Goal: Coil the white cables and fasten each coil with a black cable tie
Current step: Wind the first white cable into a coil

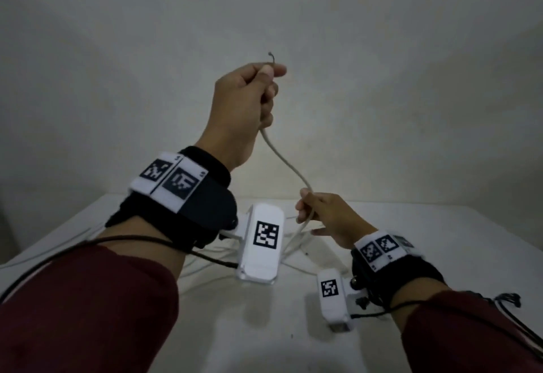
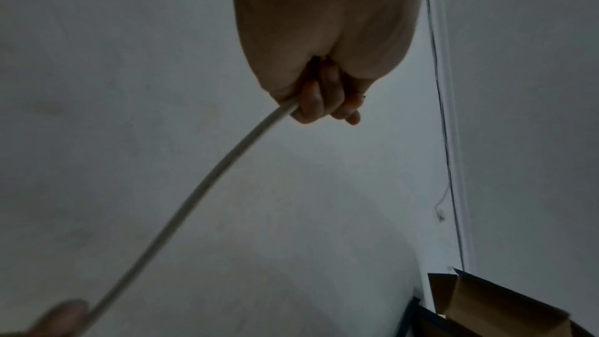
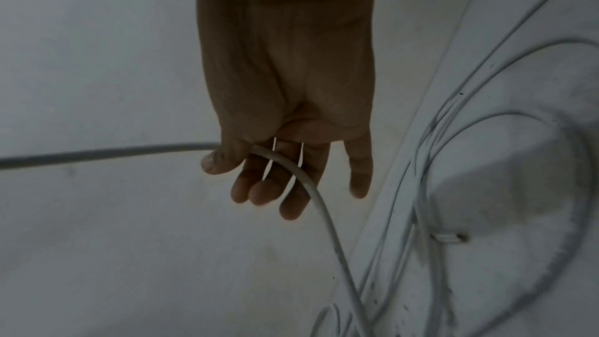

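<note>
**One white cable lifted between two hands above the counter**

The left hand (image 1: 246,102) is raised high in front of the wall, its fingers (image 2: 312,101) curled tight into a fist round the white cable (image 1: 289,164), with the thumb pressed on top. A short dark tip of the cable pokes up out of the fist. From the bottom of that fist the cable hangs down in a slack curve to the right hand (image 1: 329,216), which sits lower, just above the counter (image 1: 440,243).

In the right wrist view the right hand's fingers (image 3: 272,188) are only lightly bent and spread; the cable passes between the thumb and the fingers and lies across them, so it is held loosely rather than clenched. Below that hand the cable drops to the counter and joins the other white cables (image 3: 453,137), which lie there in loose, overlapping loops, uncoiled. A small white plug end (image 3: 448,237) rests among them.

At the lower right corner of the left wrist view stands a brown cardboard box (image 2: 499,304) with its flaps open; what it holds cannot be made out.
</note>
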